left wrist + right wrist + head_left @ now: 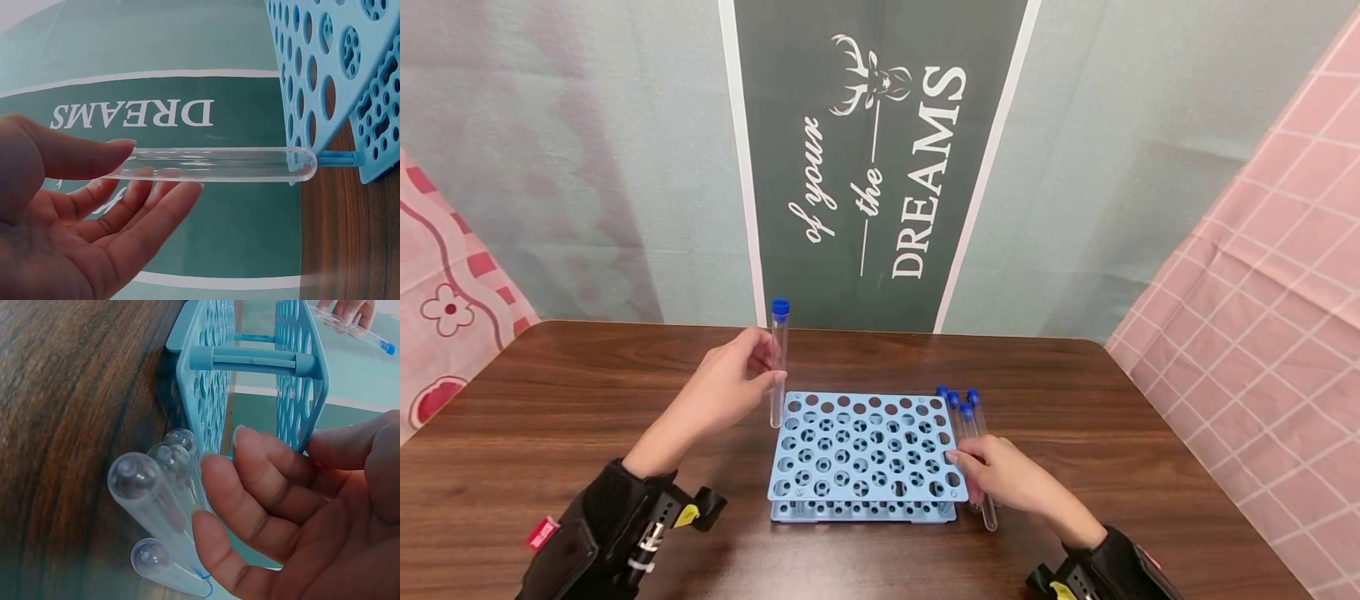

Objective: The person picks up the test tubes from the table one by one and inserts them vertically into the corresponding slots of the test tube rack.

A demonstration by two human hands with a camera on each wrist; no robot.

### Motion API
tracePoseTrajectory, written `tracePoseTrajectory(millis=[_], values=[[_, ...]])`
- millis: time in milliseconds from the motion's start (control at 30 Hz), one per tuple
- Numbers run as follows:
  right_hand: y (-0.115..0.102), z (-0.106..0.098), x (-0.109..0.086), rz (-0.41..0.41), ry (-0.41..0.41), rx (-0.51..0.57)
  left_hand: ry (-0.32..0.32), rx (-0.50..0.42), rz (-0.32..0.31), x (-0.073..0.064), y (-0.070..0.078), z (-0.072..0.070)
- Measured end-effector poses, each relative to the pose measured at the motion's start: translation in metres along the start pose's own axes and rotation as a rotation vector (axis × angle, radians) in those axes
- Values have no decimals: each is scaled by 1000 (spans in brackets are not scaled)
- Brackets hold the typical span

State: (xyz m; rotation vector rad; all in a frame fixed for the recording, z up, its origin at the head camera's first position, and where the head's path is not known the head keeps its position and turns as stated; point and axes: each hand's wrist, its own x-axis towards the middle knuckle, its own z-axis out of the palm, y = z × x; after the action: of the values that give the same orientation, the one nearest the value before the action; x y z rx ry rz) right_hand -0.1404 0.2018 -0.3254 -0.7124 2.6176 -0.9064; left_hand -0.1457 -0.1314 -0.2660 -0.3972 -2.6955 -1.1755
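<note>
My left hand (730,375) pinches a clear test tube (250,164) between thumb and fingertips. The tube stands upright with its blue cap (780,307) on top, and its rounded bottom is beside the far left corner of a light blue test tube rack (868,510). The rack has two perforated levels joined by posts. At the right edge of its upper plate, my right hand (1007,473) grips with the thumb on the rim and fingers curled below. Several capped test tubes (134,478) lie on the table right of the rack, partly hidden by that hand in the head view.
The brown wooden table (625,367) ends at a printed cloth backdrop (880,300) behind the rack. Pink checked cloth (1247,358) hangs on the right, and a pink patterned cloth (448,333) on the left.
</note>
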Motion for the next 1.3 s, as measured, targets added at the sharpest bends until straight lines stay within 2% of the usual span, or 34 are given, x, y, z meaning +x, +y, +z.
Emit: tracePoseTrajectory(millis=[367, 733, 1000, 1300], values=[[2, 1, 0, -2, 3, 9, 24, 2, 15, 5, -1, 6], [3, 1, -1, -5, 6, 3, 12, -11, 3, 9, -1, 10], [3, 1, -1, -9, 8, 1, 28, 2, 8, 12, -2, 12], [5, 1, -2, -8, 26, -12, 6, -14, -10, 12, -3, 16]])
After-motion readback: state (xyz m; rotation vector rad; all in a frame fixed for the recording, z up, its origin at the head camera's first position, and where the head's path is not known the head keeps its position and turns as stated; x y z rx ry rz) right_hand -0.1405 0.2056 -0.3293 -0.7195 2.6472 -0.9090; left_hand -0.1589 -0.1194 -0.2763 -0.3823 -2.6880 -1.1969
